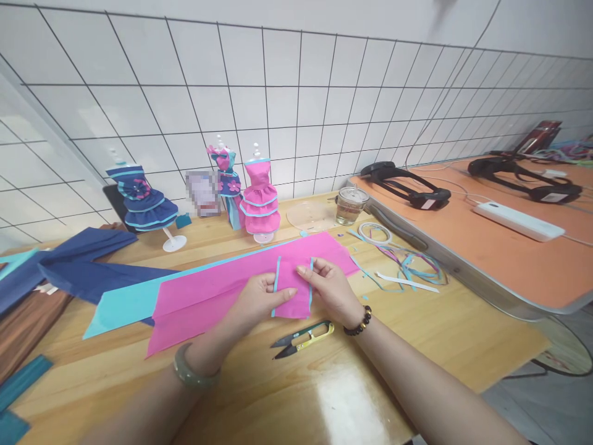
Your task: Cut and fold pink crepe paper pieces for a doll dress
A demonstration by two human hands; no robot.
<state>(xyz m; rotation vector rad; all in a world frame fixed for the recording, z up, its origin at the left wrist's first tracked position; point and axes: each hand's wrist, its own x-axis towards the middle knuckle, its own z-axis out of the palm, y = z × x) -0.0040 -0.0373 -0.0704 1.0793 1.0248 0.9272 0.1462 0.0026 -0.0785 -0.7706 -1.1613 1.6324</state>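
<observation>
A small pink fabric piece (293, 305) with light blue trim along its two sides is held up between my hands. My left hand (260, 298) pinches its left edge, thumb in front. On the other edge, my right hand (332, 285) grips the upper right part between thumb and fingers. Beneath and behind it lie a long pink fabric strip (199, 309) and a light blue fabric strip (125, 308), partly covered by the pink one. Thread snips (303, 339) with a yellow and green handle rest on the table just below the held piece.
Dress forms in a navy dress (147, 204) and a pink dress (260, 198) stand at the back, beside another dressed form (228, 179). A glass of liquid (351, 207), a tape roll (375, 233) and tangled ribbons (417, 266) are right. Navy fabric (88, 262) lies left.
</observation>
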